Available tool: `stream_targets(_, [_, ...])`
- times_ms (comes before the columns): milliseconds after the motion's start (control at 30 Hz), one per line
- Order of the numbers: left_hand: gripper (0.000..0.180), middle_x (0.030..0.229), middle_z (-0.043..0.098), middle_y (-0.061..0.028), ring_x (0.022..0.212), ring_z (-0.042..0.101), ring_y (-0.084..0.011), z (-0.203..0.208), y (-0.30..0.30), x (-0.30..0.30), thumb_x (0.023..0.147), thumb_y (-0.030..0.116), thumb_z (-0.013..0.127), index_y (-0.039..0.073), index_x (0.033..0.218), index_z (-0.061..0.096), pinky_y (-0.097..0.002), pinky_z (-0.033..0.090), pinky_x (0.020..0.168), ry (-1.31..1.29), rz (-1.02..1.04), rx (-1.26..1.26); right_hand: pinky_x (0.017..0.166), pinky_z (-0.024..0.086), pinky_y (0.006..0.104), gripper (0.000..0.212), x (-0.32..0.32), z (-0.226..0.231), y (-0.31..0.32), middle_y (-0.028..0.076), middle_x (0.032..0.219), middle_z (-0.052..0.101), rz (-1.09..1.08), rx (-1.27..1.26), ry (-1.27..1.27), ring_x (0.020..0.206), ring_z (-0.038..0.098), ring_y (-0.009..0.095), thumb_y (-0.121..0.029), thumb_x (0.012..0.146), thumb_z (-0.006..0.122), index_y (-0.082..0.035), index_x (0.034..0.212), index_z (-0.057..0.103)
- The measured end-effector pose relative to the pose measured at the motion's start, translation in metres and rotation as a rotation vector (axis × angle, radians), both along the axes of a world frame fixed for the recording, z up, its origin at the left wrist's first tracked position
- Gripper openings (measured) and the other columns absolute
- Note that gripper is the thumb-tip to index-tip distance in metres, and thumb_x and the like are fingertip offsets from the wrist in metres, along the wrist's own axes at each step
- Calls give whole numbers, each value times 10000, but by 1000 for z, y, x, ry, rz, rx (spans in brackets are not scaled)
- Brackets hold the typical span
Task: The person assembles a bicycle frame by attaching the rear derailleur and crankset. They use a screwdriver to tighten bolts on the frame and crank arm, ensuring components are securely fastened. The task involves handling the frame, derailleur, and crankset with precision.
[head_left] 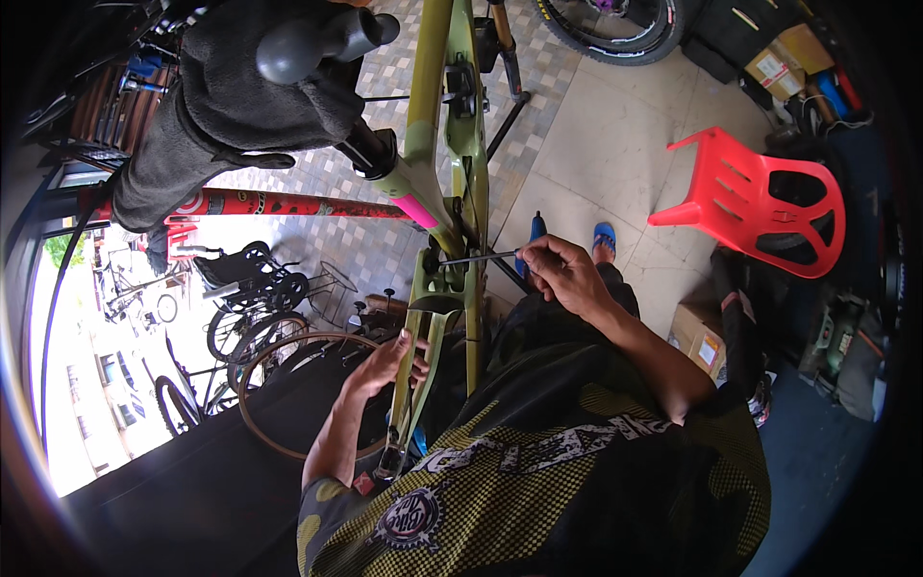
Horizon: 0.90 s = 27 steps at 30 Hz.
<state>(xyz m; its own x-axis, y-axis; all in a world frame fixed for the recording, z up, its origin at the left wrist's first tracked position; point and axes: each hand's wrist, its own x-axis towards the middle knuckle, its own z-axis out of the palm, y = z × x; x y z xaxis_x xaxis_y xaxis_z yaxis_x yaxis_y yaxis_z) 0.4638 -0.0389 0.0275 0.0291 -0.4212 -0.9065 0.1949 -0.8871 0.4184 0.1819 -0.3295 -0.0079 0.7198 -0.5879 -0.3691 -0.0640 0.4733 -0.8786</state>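
Note:
An olive-green bicycle frame (430, 106) stretches from the top of the head view down toward my body. My right hand (569, 276) is closed on the end of a thin, straight metal tool (481, 257), perhaps a hex key. Its far tip meets the frame near the pivot area (444, 274), where the exact contact is too small to make out. Lower down, my left hand (375, 367) wraps round one of the frame's slim rear stays (404, 385), fingers partly behind it.
A red tube (298, 204) reaches the frame from the left, beside a dark cloth (260, 87). At the right stands a red plastic chair (760, 197); cardboard boxes (699, 337) lie below it. Several bicycles (255, 317) stand at the left, and a tyre (620, 48) lies at the top.

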Motion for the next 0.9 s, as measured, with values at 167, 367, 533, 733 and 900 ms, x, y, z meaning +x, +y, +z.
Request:
stream_targets(167, [659, 714, 572, -50, 556, 608, -157, 5, 16, -29, 1093, 647, 372, 22, 1089, 579, -320, 541, 515, -199, 93, -54, 533, 472, 208, 257, -1, 5, -5, -45, 784, 588, 46, -58, 1, 654, 540, 28, -206, 1087, 638, -94, 1316, 671])
stream_targets(367, [588, 660, 505, -18, 481, 519, -126, 26, -5, -38, 1125, 589, 358, 45, 999, 542, -311, 478, 450, -309, 57, -35, 533, 451, 200, 236, -2, 2, -10, -78, 731, 528, 102, -146, -16, 620, 503, 10, -215, 1080, 649, -96, 1284, 672])
stream_targets(533, [571, 663, 506, -15, 484, 519, -125, 30, -9, -40, 1135, 567, 352, 50, 984, 540, -310, 478, 453, -312, 61, -11, 533, 442, 199, 214, 2, -2, -11, -80, 719, 516, 58, -205, -41, 610, 490, 5, -219, 1083, 646, -98, 1256, 678])
stream_targets(733, [553, 681, 513, -13, 512, 534, -123, 27, -9, -37, 1135, 561, 366, 60, 978, 537, -300, 486, 483, -273, 63, -27, 534, 440, 200, 204, 5, -2, -15, -72, 732, 525, 37, -228, -48, 615, 493, 6, -222, 1090, 633, -99, 1245, 682])
stream_targets(900, [553, 702, 517, -12, 544, 548, -123, 24, -4, -33, 1131, 571, 367, 67, 976, 536, -298, 498, 517, -180, 88, -26, 570, 423, 208, 188, 5, 2, -18, -71, 755, 536, 74, -192, 2, 651, 476, 10, -191, 1085, 633, -90, 1234, 685])
